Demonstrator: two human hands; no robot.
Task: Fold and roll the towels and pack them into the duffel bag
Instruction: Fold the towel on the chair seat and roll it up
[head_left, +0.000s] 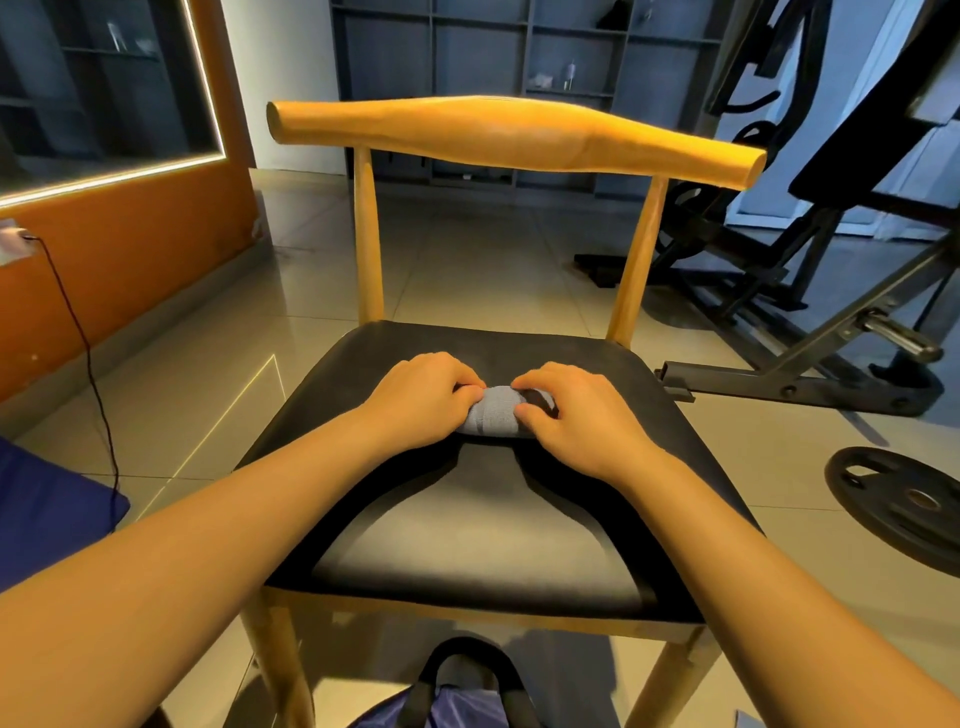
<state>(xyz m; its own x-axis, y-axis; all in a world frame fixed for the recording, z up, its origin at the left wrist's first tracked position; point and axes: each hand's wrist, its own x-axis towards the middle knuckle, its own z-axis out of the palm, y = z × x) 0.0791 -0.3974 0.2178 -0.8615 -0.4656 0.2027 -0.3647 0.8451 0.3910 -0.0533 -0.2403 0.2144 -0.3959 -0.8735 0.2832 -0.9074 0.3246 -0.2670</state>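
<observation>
Both hands are working at one small grey towel (491, 411) in the head view. Left hand (423, 397) is gripping the towel's left end, fingers curled over the roll, while the right hand (571, 413) is pinching its right end, thumb under and fingers on top. That rolled towel is lying on the black seat (467, 540) of a wooden chair (511, 136), toward the seat's back. A duffel bag (457, 699) with black straps is sitting on the floor just before the chair. Off to the right, a weight plate (904, 499) is lying flat beside a gym bench frame (810, 374).
</observation>
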